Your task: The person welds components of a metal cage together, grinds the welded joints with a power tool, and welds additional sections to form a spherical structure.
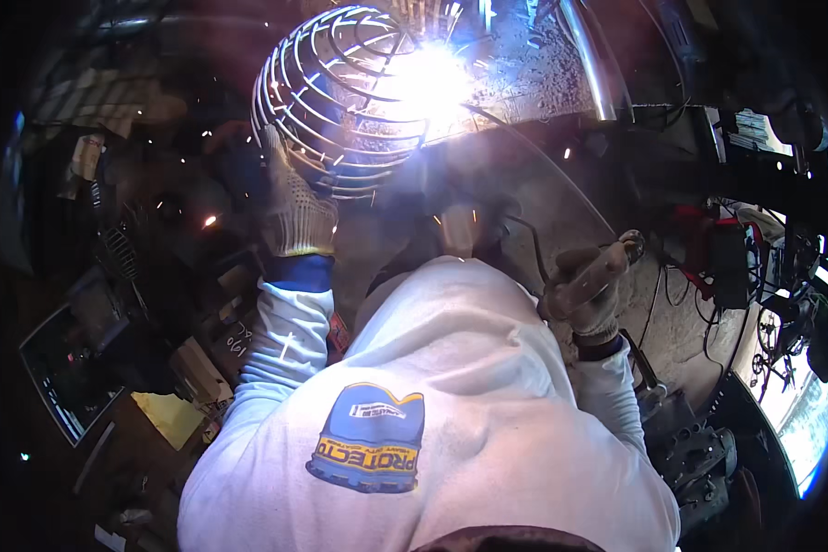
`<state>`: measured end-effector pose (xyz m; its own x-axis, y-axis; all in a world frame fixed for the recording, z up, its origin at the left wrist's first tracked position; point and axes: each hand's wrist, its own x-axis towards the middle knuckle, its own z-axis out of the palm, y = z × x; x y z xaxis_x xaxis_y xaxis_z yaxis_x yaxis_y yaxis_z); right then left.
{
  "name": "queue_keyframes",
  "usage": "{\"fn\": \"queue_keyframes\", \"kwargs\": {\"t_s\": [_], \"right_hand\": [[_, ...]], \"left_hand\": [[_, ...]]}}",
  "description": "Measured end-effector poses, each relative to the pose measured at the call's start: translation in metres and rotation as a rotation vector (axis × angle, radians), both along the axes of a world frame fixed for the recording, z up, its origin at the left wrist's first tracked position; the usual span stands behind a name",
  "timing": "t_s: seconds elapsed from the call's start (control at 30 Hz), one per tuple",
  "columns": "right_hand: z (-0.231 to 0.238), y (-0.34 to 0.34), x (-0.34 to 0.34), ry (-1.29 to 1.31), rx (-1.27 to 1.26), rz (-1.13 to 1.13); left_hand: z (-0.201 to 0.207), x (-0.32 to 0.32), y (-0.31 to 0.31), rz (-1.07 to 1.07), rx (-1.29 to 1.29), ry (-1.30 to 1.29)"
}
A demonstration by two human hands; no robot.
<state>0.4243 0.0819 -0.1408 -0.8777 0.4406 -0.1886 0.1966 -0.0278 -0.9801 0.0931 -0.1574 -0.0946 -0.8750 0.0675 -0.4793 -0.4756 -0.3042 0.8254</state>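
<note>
My left hand (302, 210), in a knitted work glove with a dotted palm, grips the lower left side of a round metal wire cage (311, 94). The cage lies tilted, its bars crossing in a grid. My right hand (587, 287), also gloved, is closed around a welding electrode holder (631, 243); most of its grip is hidden in the fingers. From it a long thin welding rod (561, 173) runs up and left to the cage's right edge. There a white welding arc (431, 85) glares and hides the contact point. Sparks fly around it.
Beyond the cage lies a worn metal worktop (534, 103) with a shiny tube (587, 57) along it. Dark cables (713, 345) trail over the floor at right, near a red and black machine (727, 253). At left are a dark flat panel (69, 363) and a yellow sheet (172, 417).
</note>
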Motion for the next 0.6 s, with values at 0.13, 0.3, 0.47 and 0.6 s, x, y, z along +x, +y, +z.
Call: {"fn": "queue_keyframes", "kwargs": {"t_s": [0.13, 0.3, 0.47, 0.6], "right_hand": [[0.000, -0.005, 0.000, -0.101, -0.076, -0.154], [0.003, -0.010, -0.003, 0.019, -0.510, -0.201], [0.016, -0.014, -0.007, 0.137, -0.517, -0.140], [-0.039, -0.003, 0.020, -0.224, 0.206, -0.187]], "left_hand": [[-0.024, 0.001, -0.018, -0.146, -0.062, 0.232], [-0.007, 0.003, -0.006, -0.108, 0.020, 0.156], [0.012, 0.011, 0.010, -0.113, 0.019, 0.156], [-0.026, -0.011, -0.021, -0.034, 0.065, 0.049]]}}
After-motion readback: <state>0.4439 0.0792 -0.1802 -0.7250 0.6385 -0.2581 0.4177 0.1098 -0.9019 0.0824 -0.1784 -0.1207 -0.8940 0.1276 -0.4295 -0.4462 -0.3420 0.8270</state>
